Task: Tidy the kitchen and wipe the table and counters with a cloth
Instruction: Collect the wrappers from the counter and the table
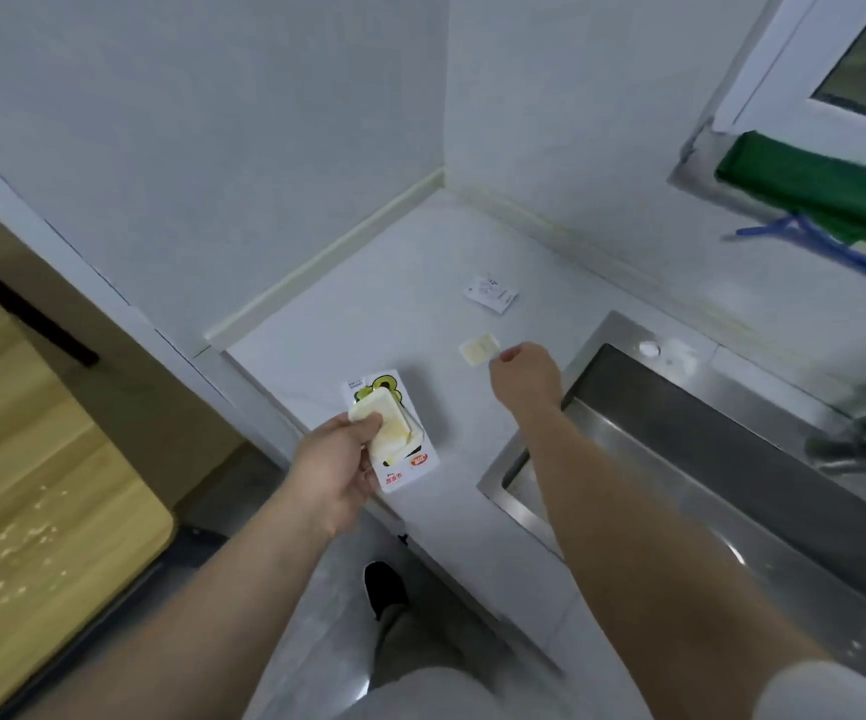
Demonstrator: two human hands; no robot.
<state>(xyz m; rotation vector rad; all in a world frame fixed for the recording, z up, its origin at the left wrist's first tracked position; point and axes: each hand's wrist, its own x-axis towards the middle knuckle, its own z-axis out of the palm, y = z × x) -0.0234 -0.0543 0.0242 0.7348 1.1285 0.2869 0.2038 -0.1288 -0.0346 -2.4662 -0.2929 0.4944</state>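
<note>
A small home kitchen: a white stone-look worktop [394, 314] runs into a corner of pale walls [212, 122], and a stainless steel sink [680, 459] is set into it, with a metal tap [862, 449] at its right edge. A green cloth [810, 184] lies on the sill under a white-framed window [794, 70]. Left of the worktop stands a wooden table [30, 511] – its top strewn with pale crumbs.

The bench [420, 283] is smooth, pale and faintly marbled — the sink [706, 433] at right is brushed metal with a dull sheen. At left, a wood-grain table [30, 511]; upper right, a green cloth [810, 184], matt.
</note>
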